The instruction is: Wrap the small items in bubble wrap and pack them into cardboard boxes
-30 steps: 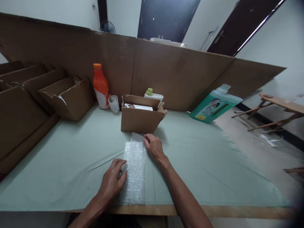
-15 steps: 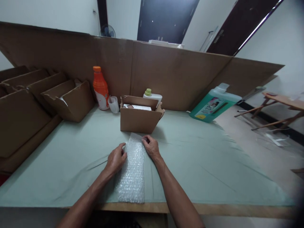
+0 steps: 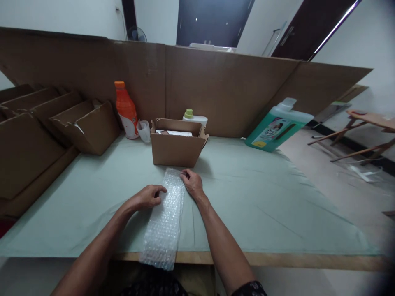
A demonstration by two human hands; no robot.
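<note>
Read the clock from the middle of the wrap [image 3: 165, 218], with 12 pointing away across the table [image 3: 277, 260]. Slants from 12 toward 7 in a long flat strip, near end jutting past the table's front edge. Could slip off there if let go, with slick plastic and nothing under the tail. Pinched, by the look of it, at the far corner toward 1 by the right hand [image 3: 191, 183], fingertips drawn close together; might tear or escape under a hard tug from so small a hold. Toward 10, only half curled: the left hand [image 3: 149, 196], index finger stretched over the edge; cannot tell whether gripping or merely resting. Could push the layers askew, seemingly doubled along the right side, or ruck up the loose, creased green cloth [image 3: 247, 218]. Just beyond at 12, close enough to get bumped: an open box [image 3: 175, 150] of stiff brown cardboard, rough-rimmed and apt to snag. Glossy, clear and pebbled all over, the wrap. At 11, a smooth orange bottle [image 3: 125, 111] beside a milky, translucent cup [image 3: 144, 131]; at 2, a slab-sided, see-through teal jug [image 3: 279, 127].
</note>
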